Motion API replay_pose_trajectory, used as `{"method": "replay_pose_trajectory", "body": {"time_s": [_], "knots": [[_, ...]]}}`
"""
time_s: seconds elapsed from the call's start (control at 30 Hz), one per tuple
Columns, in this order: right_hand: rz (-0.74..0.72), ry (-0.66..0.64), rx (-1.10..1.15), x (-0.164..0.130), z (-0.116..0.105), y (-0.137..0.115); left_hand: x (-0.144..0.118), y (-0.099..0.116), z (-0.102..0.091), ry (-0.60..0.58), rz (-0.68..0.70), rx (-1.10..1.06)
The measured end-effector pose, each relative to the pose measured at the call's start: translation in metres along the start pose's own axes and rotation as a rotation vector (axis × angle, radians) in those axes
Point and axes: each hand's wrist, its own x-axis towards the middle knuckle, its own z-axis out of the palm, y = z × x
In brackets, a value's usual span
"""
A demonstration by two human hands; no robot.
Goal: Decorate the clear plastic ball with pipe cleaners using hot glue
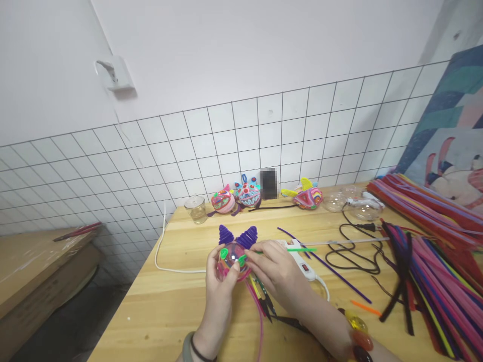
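Above the pale wooden table (169, 301), the left hand (221, 281) cupped a light, probably brittle clear plastic ball with purple pipe-cleaner ears (234, 251), best gripped by its sides, while right hand (277, 271) fingers pinched a soft green pipe cleaner (298, 250).

Bare forearms without sleeves: a dark band on the left wrist, chunky amber beads on the right.

A blurred dark object (268, 183) by the wall; pipe cleaners (445, 281) run off the right edge
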Motion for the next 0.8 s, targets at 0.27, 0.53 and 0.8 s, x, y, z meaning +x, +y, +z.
{"method": "replay_pose_trajectory", "body": {"time_s": [0.27,0.53,0.8], "knots": [[0.012,-0.041,-0.08,0.001,-0.007,0.007,0.002,0.003,0.003,0.043,-0.101,-0.071],[0.027,0.056,-0.095,-0.001,-0.004,0.01,0.002,0.002,0.003,0.031,-0.108,-0.087],[0.34,0.257,0.247,0.003,-0.014,0.022,0.008,0.005,0.001,0.063,-0.106,-0.166]]}}
